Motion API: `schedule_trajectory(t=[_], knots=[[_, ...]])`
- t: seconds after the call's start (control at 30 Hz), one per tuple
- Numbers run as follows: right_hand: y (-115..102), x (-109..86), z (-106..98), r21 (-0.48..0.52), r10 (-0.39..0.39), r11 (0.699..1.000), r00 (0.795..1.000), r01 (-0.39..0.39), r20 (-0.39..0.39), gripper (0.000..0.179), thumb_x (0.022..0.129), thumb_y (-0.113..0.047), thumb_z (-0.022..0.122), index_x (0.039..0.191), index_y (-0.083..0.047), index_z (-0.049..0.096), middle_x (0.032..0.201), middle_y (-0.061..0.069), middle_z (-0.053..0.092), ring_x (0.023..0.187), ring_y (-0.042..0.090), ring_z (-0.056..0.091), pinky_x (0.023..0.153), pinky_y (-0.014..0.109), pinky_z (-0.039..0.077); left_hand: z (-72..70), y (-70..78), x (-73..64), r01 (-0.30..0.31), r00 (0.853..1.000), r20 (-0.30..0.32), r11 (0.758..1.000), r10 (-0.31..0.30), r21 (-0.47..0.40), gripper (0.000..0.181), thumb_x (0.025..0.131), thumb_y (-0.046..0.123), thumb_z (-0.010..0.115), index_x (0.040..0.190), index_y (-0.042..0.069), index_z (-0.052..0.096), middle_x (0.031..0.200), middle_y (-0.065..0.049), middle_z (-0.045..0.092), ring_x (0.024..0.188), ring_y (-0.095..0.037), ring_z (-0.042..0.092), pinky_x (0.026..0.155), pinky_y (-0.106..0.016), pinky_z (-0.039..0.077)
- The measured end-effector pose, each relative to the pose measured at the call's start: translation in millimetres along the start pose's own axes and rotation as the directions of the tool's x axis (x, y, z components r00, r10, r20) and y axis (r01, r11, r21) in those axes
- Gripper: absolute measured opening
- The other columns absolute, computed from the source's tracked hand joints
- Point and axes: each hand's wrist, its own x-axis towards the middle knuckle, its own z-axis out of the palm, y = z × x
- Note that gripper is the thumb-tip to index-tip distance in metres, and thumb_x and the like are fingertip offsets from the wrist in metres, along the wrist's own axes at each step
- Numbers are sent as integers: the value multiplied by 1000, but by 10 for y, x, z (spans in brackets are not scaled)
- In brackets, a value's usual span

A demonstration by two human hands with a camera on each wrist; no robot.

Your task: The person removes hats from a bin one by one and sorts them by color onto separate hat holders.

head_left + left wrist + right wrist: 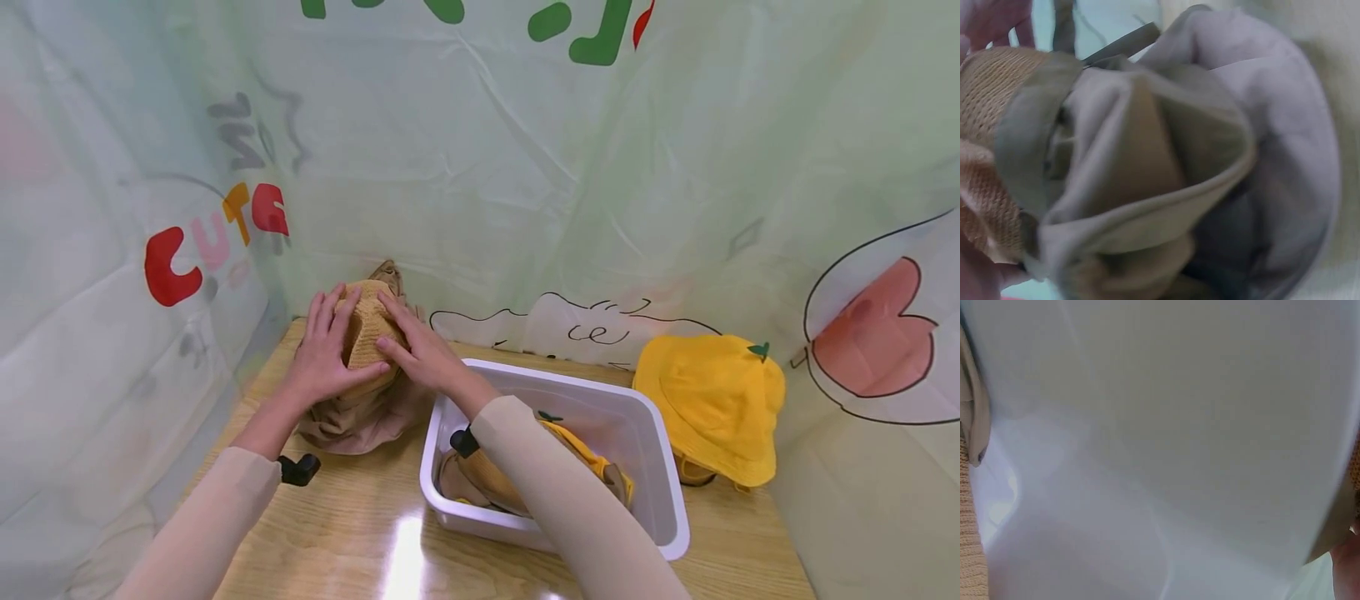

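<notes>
At the back left of the table, a hat with a tan woven crown and beige cloth is between my two hands. My left hand holds the crown's left side, fingers spread up over it and thumb across its front. From the right, my right hand holds the crown with forefinger and thumb apart. Soft beige cloth hangs in folds below the woven part in the left wrist view, with a wide pale brim beside it. Some of my fingertips are hidden behind the hat.
A white plastic bin stands right of the hat, under my right forearm, with tan and yellow hats inside. Right of it sits a yellow bucket hat with a green leaf. Printed curtains enclose the wooden table.
</notes>
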Motion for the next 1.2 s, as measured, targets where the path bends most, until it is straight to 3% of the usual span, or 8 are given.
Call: schedule_trajectory(t=[0.3,0.47,0.63,0.77,0.97,1.1,1.2], knots=[[-19,30,-14,2,4,1000,1000,-4,-6,68,105,-42,46,161,-35,8,166,-7,18,151,15,23,120,43,27,-75,-58,61,19,998,65,999,-17,-29,113,75,56,80,161,31,11,166,-13,13,152,-42,-2,113,-71,16],[2,40,-2,-9,14,1000,1000,-14,7,68,105,-43,44,160,-38,6,167,-7,16,151,16,22,120,43,26,-51,-87,50,32,998,51,999,-30,-34,113,74,56,80,161,34,11,167,-11,8,152,-43,-1,111,-73,17],[33,27,19,-13,38,999,999,-37,32,69,104,-44,45,160,-41,3,167,-5,15,152,18,20,121,44,25,12,-113,-15,62,998,22,995,-61,-79,111,75,60,78,160,39,11,168,-8,-8,151,-46,-2,108,-77,17],[39,26,20,-22,34,999,999,-34,31,69,104,-44,46,160,-39,6,167,-5,15,152,18,20,121,43,24,53,-153,-71,90,996,4,985,-91,-145,105,81,68,67,161,38,6,167,-6,-17,150,-48,3,108,-76,20],[-21,53,-23,14,23,1000,1000,-23,6,70,104,-43,48,161,-35,9,166,-6,17,151,18,22,120,43,25,51,-225,-75,140,989,-1,959,-145,-246,103,88,64,60,160,35,-8,167,-1,-16,152,-43,4,111,-74,18],[-59,73,-32,7,53,999,998,-53,34,70,104,-47,44,161,-36,5,167,-5,15,151,20,21,120,44,25,75,-264,-79,135,990,-7,952,-143,-275,104,88,65,60,160,33,-9,167,-1,-17,153,-40,-1,113,-72,13],[-60,86,-30,-17,69,998,997,-69,44,69,104,-48,43,161,-38,4,167,-4,16,151,21,23,120,45,26,109,-292,-79,115,990,-37,943,-133,-312,106,86,75,54,161,31,-7,167,-3,-18,153,-40,-3,113,-72,10]])
